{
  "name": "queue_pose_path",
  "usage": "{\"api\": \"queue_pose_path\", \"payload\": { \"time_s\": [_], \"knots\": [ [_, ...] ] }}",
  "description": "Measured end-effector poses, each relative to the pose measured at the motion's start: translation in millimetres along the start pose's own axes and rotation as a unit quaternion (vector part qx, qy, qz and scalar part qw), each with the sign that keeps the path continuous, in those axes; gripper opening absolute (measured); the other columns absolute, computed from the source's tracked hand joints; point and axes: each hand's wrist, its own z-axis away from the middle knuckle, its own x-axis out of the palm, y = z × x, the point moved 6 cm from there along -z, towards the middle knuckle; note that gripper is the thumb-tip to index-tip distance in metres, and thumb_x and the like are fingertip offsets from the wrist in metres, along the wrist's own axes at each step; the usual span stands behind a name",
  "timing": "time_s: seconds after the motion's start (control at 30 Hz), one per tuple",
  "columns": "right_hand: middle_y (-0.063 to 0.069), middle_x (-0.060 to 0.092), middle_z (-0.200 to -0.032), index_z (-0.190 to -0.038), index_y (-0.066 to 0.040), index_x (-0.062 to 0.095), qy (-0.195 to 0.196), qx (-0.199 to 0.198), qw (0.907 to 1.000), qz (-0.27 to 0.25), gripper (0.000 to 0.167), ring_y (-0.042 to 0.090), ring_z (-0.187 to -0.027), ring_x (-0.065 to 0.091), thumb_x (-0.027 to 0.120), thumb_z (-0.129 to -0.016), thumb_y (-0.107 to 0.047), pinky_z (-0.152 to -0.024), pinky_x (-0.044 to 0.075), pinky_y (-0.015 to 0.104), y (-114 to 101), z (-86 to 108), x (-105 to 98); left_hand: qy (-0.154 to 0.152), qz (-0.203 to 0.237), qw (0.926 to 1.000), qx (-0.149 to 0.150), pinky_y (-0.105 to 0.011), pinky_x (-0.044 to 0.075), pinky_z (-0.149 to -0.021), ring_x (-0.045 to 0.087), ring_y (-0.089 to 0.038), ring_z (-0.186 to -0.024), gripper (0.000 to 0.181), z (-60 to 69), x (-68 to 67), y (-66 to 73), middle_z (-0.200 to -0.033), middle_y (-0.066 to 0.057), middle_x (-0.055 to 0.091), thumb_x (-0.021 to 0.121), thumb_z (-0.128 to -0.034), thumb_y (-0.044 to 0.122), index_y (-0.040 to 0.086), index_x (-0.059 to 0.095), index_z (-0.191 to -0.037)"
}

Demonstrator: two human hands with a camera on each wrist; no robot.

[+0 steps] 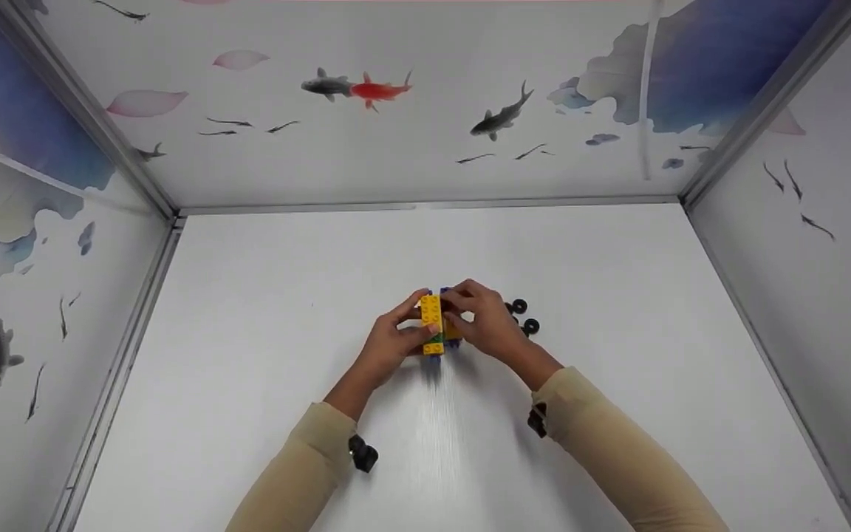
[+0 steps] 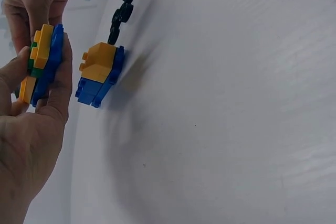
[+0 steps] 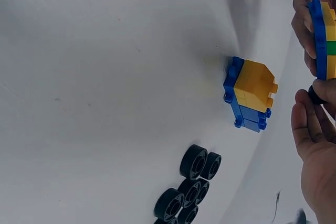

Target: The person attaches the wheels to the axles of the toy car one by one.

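My left hand (image 1: pixel 388 343) grips a toy-brick vehicle body (image 1: pixel 431 310), its fingers along the blue base and its thumb on the yellow and green bricks. In the right wrist view, my right hand (image 3: pixel 323 129) pinches a small black wheel (image 3: pixel 315 96) between thumb and finger, close to one end of the blue base (image 3: pixel 318 35). Whether the wheel touches the base, I cannot tell. A second vehicle body (image 3: pixel 254 87), with yellow and blue bricks on a blue base, stands on the table below the hands. In the head view the right hand partly covers it.
Several loose black wheels (image 3: pixel 194 161) lie on the white table (image 1: pixel 263 295), to the right of the second body. Printed panels with fish enclose the table at the back (image 1: pixel 425 148), left and right. Each sleeve cuff has a small black device (image 1: pixel 363 454).
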Motion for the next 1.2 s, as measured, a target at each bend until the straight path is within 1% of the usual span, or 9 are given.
{"api": "queue_pose_path", "payload": {
  "time_s": [0.13, 0.27, 0.37, 0.47, 0.6, 0.73, 0.87, 1.0, 1.2],
  "knots": [
    [0.016, 0.069, -0.124, -0.139, -0.003, 0.076, -0.001, 0.006, 1.0, -0.004, 0.035, 0.027, -0.108, 0.077, 0.077, -0.104, -0.006, -0.098, 0.067, 0.043, 1.4, 0.0, 0.8, 0.003, 0.011, 0.9999, 0.001, -0.041, 0.066, -0.101, 0.075, -0.028, -0.126, 0.071, 0.4, 0.8, -1.2, -0.149, -0.015, 0.059, 0.078, -0.1056, 0.025, 0.035, 0.047, -0.168],
    [0.015, 0.069, -0.123, -0.139, -0.003, 0.075, 0.001, 0.009, 1.0, 0.0, 0.035, 0.026, -0.108, 0.076, 0.077, -0.104, -0.007, -0.097, 0.067, 0.04, 2.5, 0.4, 1.9, 0.003, 0.011, 0.9999, 0.007, -0.041, 0.066, -0.102, 0.075, -0.028, -0.126, 0.071, 0.1, 1.7, -3.1, -0.156, -0.016, 0.055, 0.078, -0.1054, 0.026, 0.031, 0.045, -0.168],
    [0.014, 0.069, -0.123, -0.14, -0.003, 0.075, 0.0, 0.012, 0.9999, 0.002, 0.035, 0.025, -0.109, 0.076, 0.076, -0.105, -0.009, -0.098, 0.067, 0.039, 3.1, 0.5, 2.1, 0.006, 0.011, 0.9998, 0.015, -0.041, 0.067, -0.101, 0.076, -0.029, -0.123, 0.067, -0.4, 1.9, -3.0, -0.161, -0.015, 0.05, 0.078, -0.1054, 0.026, 0.031, 0.047, -0.165],
    [0.014, 0.069, -0.123, -0.139, -0.005, 0.076, 0.002, 0.011, 0.9999, 0.005, 0.035, 0.025, -0.109, 0.076, 0.077, -0.105, -0.009, -0.098, 0.067, 0.038, 3.1, 0.2, 1.8, 0.005, 0.013, 0.9996, 0.023, -0.041, 0.067, -0.1, 0.076, -0.029, -0.122, 0.057, -0.1, 2.3, -1.7, -0.163, -0.014, 0.046, 0.078, -0.1059, 0.025, 0.03, 0.053, -0.156],
    [0.013, 0.069, -0.122, -0.138, -0.006, 0.076, 0.001, 0.012, 0.9999, 0.009, 0.034, 0.024, -0.109, 0.076, 0.077, -0.104, -0.01, -0.098, 0.067, 0.037, 3.7, -0.2, 2.3, 0.004, 0.012, 0.9995, 0.028, -0.039, 0.067, -0.099, 0.076, -0.029, -0.122, 0.038, 0.7, 2.9, -1.0, -0.168, -0.011, 0.043, 0.076, -0.107, 0.025, 0.022, 0.059, -0.141],
    [0.013, 0.069, -0.122, -0.138, -0.007, 0.077, -0.002, 0.018, 0.9998, 0.005, 0.034, 0.023, -0.11, 0.076, 0.077, -0.104, -0.009, -0.098, 0.067, 0.037, 4.9, 0.4, 2.9, 0.004, 0.008, 0.9993, 0.036, -0.039, 0.067, -0.098, 0.075, -0.03, -0.124, 0.031, 1.5, 2.9, -0.4, -0.173, -0.004, 0.041, 0.076, -0.1071, 0.022, 0.017, 0.061, -0.134],
    [0.013, 0.07, -0.122, -0.138, -0.007, 0.077, -0.001, 0.019, 0.9998, 0.001, 0.035, 0.024, -0.109, 0.076, 0.078, -0.104, -0.009, -0.098, 0.067, 0.038, 4.8, 0.9, 2.9, 0.001, 0.004, 0.999, 0.045, -0.041, 0.067, -0.099, 0.075, -0.033, -0.126, 0.03, 2.0, 2.4, 0.5, -0.173, -0.001, 0.041, 0.076, -0.107, 0.021, 0.016, 0.064, -0.134],
    [0.013, 0.07, -0.123, -0.139, -0.006, 0.076, -0.001, 0.015, 0.9999, -0.001, 0.035, 0.024, -0.109, 0.077, 0.078, -0.104, -0.009, -0.099, 0.067, 0.038, 5.3, 0.9, 3.4, -0.005, -0.006, 0.9987, 0.05, -0.04, 0.066, -0.103, 0.074, -0.034, -0.129, 0.031, 3.0, 1.3, 1.6, -0.173, 0.001, 0.04, 0.077, -0.106, 0.023, 0.016, 0.067, -0.134],
    [0.013, 0.07, -0.124, -0.139, -0.005, 0.076, -0.002, 0.025, 0.9997, -0.006, 0.035, 0.024, -0.111, 0.077, 0.077, -0.104, -0.007, -0.1, 0.066, 0.037, 6.9, 1.8, 4.0, -0.032, -0.013, 0.9981, 0.051, -0.039, 0.06, -0.113, 0.069, -0.035, -0.136, 0.044, 5.8, 2.4, 1.4, -0.178, 0.005, 0.031, 0.083, -0.1016, 0.023, 0.019, 0.065, -0.142]
  ]
}}
